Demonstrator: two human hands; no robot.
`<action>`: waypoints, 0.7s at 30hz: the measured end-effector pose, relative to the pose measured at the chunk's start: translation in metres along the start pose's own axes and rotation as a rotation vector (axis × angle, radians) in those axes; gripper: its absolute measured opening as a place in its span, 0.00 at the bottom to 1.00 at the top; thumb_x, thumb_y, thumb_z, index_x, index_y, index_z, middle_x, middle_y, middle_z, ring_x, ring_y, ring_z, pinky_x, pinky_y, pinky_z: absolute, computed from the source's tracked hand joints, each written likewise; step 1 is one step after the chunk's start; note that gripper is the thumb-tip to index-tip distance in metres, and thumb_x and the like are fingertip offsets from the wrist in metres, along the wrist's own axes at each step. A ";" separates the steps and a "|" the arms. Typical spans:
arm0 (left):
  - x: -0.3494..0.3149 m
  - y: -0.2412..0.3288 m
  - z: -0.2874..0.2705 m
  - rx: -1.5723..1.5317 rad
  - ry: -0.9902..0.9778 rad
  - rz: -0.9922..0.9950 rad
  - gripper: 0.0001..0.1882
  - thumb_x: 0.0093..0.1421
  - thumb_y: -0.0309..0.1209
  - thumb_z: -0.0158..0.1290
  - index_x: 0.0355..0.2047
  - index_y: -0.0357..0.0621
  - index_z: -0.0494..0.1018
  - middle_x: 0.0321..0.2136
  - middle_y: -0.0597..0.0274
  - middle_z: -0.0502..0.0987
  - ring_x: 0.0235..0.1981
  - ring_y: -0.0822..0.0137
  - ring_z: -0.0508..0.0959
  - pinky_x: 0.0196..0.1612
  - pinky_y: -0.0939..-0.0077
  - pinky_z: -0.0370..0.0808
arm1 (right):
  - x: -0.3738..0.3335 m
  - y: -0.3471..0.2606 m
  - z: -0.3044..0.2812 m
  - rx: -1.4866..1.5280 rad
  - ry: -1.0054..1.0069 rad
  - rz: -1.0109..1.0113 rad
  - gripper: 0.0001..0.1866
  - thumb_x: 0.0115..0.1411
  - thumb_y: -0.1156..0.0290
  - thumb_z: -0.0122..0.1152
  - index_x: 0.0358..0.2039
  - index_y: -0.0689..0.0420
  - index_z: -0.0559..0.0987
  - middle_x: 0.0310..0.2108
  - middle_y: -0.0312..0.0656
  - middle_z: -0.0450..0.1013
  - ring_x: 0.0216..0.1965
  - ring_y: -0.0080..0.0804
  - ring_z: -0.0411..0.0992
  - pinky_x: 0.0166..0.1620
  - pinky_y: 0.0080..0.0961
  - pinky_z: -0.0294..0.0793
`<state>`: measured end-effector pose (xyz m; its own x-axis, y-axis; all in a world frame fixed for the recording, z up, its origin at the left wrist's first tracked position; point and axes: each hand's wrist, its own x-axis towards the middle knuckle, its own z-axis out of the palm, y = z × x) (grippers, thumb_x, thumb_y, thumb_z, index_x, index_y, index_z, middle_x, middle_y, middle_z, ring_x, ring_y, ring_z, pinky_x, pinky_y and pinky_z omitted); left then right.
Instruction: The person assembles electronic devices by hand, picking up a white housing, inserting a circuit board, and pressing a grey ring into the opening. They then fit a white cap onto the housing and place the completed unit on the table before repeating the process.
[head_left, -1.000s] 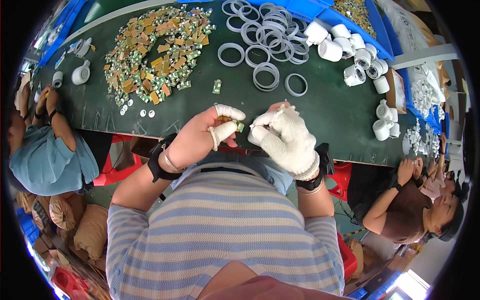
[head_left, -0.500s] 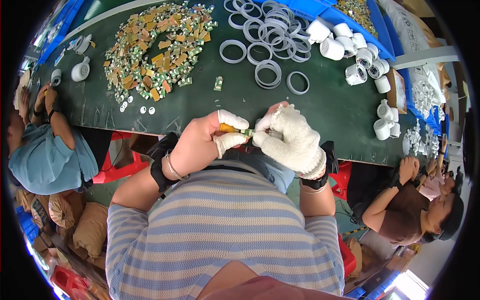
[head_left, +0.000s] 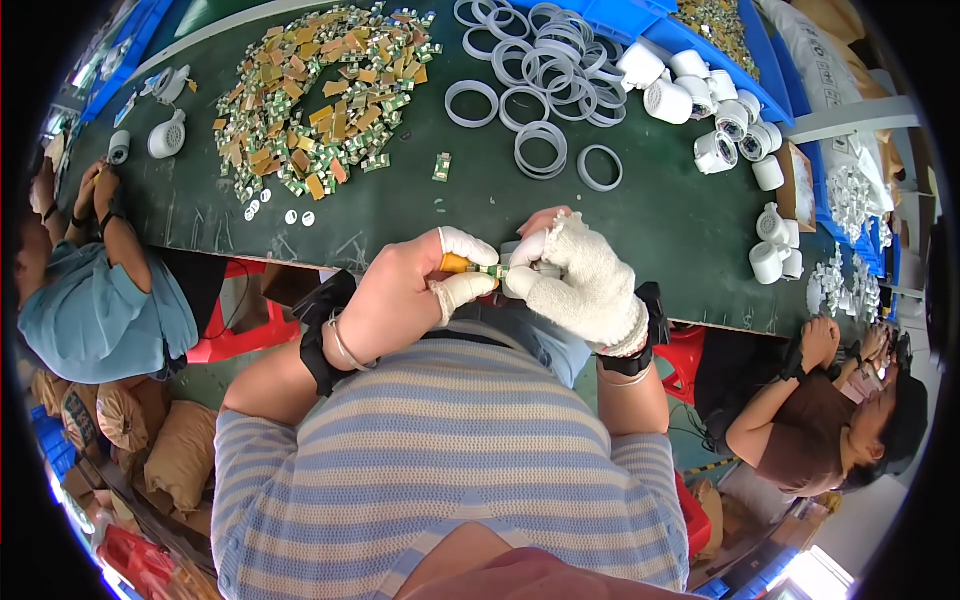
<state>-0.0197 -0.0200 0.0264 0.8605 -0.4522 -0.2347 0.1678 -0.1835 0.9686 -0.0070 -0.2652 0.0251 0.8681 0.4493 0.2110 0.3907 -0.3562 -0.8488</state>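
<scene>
My left hand [head_left: 392, 285], with white coverings on thumb and forefinger, pinches a small green circuit board [head_left: 492, 270] in front of my body at the table edge. A rounded orange piece [head_left: 453, 263] shows in the same grip, to the left of the board; its kind is unclear. My right hand [head_left: 585, 285], in a white knitted glove, is closed at the board's right end. Between its thumb and fingers shows a pale grey part [head_left: 546, 268], mostly hidden by the glove. A single circuit board [head_left: 441, 167] lies on the table beyond my hands.
On the green table [head_left: 380, 215] are a big pile of circuit boards [head_left: 300, 120], several translucent rings [head_left: 540, 145] and white round housings [head_left: 665, 102]. Small white discs [head_left: 292, 217] lie near the pile. Blue bins [head_left: 745, 85] stand far right. Co-workers sit at both sides.
Both hands stay together in almost the same place with the same grips. A little more of the green board shows between them. The whole view has shifted slightly.
</scene>
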 end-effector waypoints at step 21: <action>0.001 0.003 0.000 0.064 -0.005 0.081 0.13 0.64 0.24 0.65 0.49 0.38 0.79 0.43 0.62 0.83 0.44 0.75 0.82 0.47 0.78 0.81 | 0.005 -0.004 -0.009 -0.050 -0.076 -0.033 0.08 0.51 0.75 0.74 0.32 0.55 0.83 0.32 0.40 0.77 0.41 0.39 0.77 0.44 0.32 0.73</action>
<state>-0.0182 -0.0211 0.0287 0.8677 -0.4717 -0.1566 0.0669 -0.2015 0.9772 -0.0013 -0.2687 0.0337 0.8293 0.5220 0.1994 0.4352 -0.3795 -0.8165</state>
